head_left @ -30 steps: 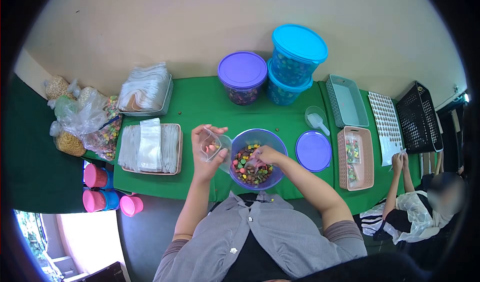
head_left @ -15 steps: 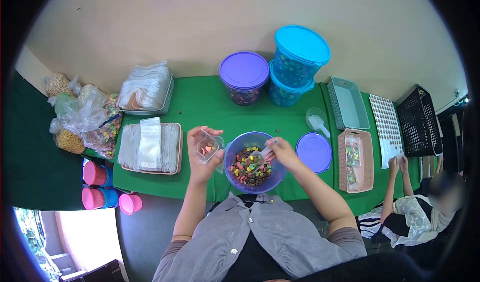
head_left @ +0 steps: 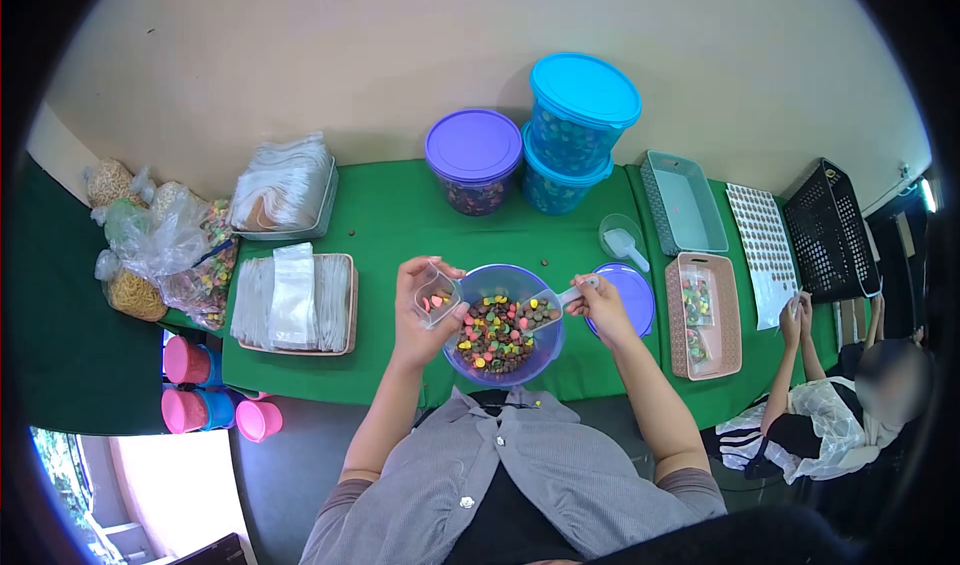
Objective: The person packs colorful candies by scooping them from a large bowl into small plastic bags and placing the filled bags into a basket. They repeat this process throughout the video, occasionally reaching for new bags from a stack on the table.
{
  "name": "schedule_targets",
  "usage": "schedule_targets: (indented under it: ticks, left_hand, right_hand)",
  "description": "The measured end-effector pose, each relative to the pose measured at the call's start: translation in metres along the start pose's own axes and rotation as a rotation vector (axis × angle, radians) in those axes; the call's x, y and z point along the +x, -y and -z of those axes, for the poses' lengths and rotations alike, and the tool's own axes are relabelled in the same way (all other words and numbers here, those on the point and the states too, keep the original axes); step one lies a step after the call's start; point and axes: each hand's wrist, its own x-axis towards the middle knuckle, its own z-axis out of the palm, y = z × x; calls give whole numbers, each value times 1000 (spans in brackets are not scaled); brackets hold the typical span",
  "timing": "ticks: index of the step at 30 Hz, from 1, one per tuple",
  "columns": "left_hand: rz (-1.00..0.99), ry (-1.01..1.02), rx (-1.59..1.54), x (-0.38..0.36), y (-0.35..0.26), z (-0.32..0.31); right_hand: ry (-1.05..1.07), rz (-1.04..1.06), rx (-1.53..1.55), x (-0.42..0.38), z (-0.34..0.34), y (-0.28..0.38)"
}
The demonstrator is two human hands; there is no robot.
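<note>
Left hand (head_left: 425, 310): clamped on small clear plastic pouch (head_left: 437, 296), held open at left rim of purple translucent bowl (head_left: 503, 325) | Right hand (head_left: 603, 308): closed on clear plastic scoop (head_left: 548, 307), loaded, over bowl | Bowl: on green-covered desk (head_left: 390, 220), holds multicoloured candies (head_left: 495, 333) | Purple round lid (head_left: 630, 300): just right of bowl
</note>
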Motion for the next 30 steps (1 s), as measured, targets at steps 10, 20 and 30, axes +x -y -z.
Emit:
schedule_targets:
  ticks: [10,20,30]
  left_hand:
    - [38,18,-50,-8,-1,-2]
    - [174,23,-55,-14,-2,-9]
    - [207,188,353,-18,31,-29]
  right_hand:
    - [6,-59,62,-2,8,-3]
    - [39,-43,117,-7,15,-13]
    - [-83,261,387,-55,-14,79]
